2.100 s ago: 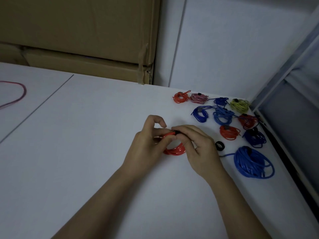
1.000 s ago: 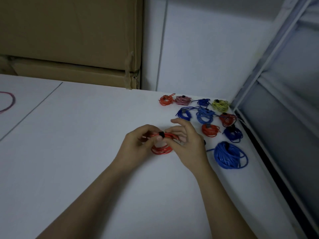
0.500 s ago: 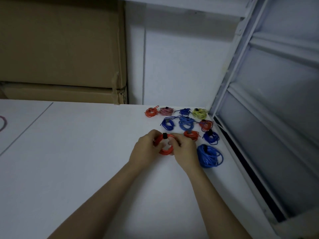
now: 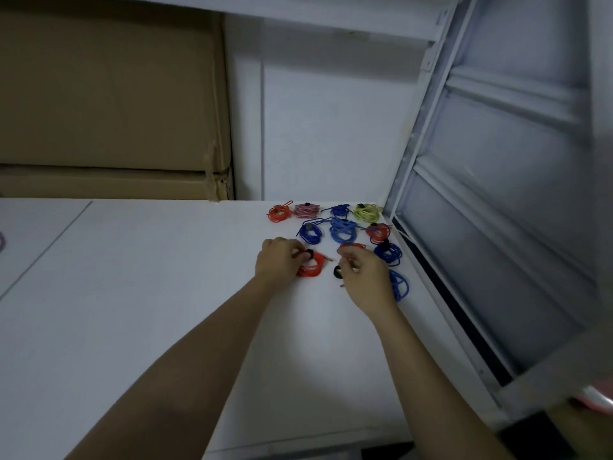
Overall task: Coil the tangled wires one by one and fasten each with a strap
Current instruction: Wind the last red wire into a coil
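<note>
A person's left hand [image 4: 277,262] holds a coiled red-orange wire bundle [image 4: 310,267] flat on the white bench [image 4: 139,293], its grip pinching the black strap [image 4: 309,253] that wraps the top of the coil, so the bundle lies just right of the curled fingers and touches them. A loose wire tip pokes out to the coil's right. The right hand [image 4: 366,277] hovers just beside the coil without touching it, fingers curled in toward the thumb; whether that grip pinches anything cannot be told. A small black strap ring [image 4: 337,272] lies on the bench at its fingertips. Behind both hands, finished coils sit in rows near the bench's far right corner: an orange coil [image 4: 279,212], a pink coil [image 4: 306,210], a yellow-green coil [image 4: 366,210], several blue coils [image 4: 341,229] and a red coil [image 4: 378,232]. A large blue coil [image 4: 399,285] shows partly behind the right hand. Brown cardboard boxes [image 4: 109,111] stand against the wall.
</note>
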`<state>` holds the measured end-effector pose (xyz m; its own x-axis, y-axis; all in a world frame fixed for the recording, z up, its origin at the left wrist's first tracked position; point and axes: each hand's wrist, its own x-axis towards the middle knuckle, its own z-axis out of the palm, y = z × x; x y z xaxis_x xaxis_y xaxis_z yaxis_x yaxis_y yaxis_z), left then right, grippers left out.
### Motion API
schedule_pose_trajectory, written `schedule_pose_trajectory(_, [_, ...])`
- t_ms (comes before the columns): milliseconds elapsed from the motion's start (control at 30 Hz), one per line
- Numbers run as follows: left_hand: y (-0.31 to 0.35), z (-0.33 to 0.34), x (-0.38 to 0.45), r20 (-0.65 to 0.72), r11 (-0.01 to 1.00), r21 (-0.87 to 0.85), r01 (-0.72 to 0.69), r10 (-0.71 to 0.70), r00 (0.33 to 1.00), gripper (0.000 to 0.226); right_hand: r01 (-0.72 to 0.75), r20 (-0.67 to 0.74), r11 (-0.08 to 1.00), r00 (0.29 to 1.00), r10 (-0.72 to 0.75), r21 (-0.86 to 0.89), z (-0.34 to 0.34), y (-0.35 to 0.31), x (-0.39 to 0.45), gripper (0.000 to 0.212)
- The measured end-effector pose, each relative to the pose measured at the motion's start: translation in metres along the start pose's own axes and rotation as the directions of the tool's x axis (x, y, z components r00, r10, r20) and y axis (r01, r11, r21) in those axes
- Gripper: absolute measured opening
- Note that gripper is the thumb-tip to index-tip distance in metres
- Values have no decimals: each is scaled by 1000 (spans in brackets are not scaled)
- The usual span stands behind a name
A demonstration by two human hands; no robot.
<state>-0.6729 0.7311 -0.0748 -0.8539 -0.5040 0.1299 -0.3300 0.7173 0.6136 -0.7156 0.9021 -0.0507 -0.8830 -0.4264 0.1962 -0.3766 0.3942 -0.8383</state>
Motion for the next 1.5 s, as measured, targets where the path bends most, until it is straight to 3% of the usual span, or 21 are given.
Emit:
schedule_pose_trajectory(100, [-1, -9, -6, -64, 996, 92, 21, -15, 998, 39, 28, 10, 999, 1000, -28, -16, 0, -2, 3, 24])
schedule_pose_trajectory(233, [-11, -39, -29, -377, 970, 235, -60, 148, 914, 26, 130, 67, 989, 990, -125, -72, 8, -10, 11, 26])
schedule_pose_trajectory(400, [-41, -93, -72, -473, 942, 323, 90, 79, 878, 25, 296, 171, 946, 947, -272, -131, 45, -40, 14, 30])
schedule_pose_trajectory(500, [-67, -138, -110, -501, 889, 376, 261, -41, 864, 36, 442, 262, 883, 881, -394, -158, 88, -70, 12, 35])
schedule_pose_trajectory(600, [-102, -185, -158, -578, 803, 389, 451, -168, 798, 43, 542, 382, 828, 802, -460, -141, 142, -111, -5, 41])
schedule_pose_trajectory(733, [-153, -248, -233, -659, 674, 378, 634, -285, 696, 46, 704, 546, 702, 630, -552, -103, 218, -178, -42, 42])
schedule_pose_trajectory(933, [-244, -355, -319, -740, 517, 297, 803, -406, 536, 41, 813, 622, 582, 453, -639, 6, 339, -300, -105, 42])
schedule_pose_trajectory(1067, [-295, -405, -342, -724, 482, 288, 828, -456, 517, 41, 843, 635, 537, 393, -665, 41, 410, -359, -129, 42])
schedule_pose_trajectory(1267, [-401, -504, -356, -706, 494, 345, 798, -424, 567, 40, 827, 669, 559, 452, -590, -67, 524, -442, -144, 38])
schedule_pose_trajectory(1433, [-474, -571, -329, -631, 568, 413, 712, -385, 673, 39, 776, 690, 605, 538, -484, -180, 591, -475, -124, 39])
schedule_pose_trajectory(1500, [-503, -594, -313, -598, 589, 447, 673, -362, 715, 40, 725, 672, 647, 602, -431, -235, 619, -484, -109, 40])
